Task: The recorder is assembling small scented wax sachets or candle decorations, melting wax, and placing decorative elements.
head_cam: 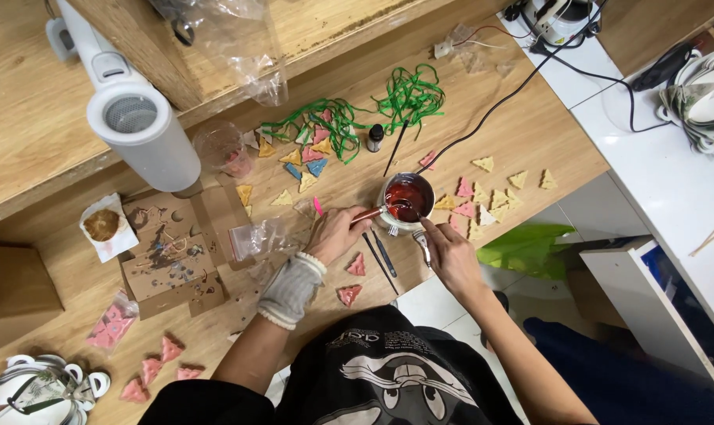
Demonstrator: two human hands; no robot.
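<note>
The left hand (337, 234), with a knitted grey cuff at its wrist, is closed on a thin stick (370, 213) whose far end dips into the red liquid of a small metal cup (408, 201). The cup stands near the front edge of the wooden tabletop (522, 130), between the two hands. The right hand (450, 252) rests against the cup's near rim with its forefinger stretched toward it and its other fingers curled; whether it grips anything I cannot tell. A small metal tool (424, 245) lies just beside that hand, and two dark thin sticks (382, 258) lie on the tabletop between the hands.

Packages: a small clear plastic bag (254, 238) lies flat left of the left hand, beside flattened brown cardboard (168, 260) spotted with paint. Farther left, a clear bag of pink pieces (111, 324) sits close to the front edge. A crumpled clear plastic wrap (247, 55) hangs over the raised wooden shelf behind. A tiny dark bottle with a white cap (375, 137) stands upright next to tangled green cord (380, 106).

Small triangular pieces, yellow, pink and blue (306, 161), are scattered behind the cup, and yellow and pink ones (494, 197) lie to its right. Two pink triangles (350, 282) lie near the left forearm. A white handheld blower (132, 118) lies on the shelf at the left.
</note>
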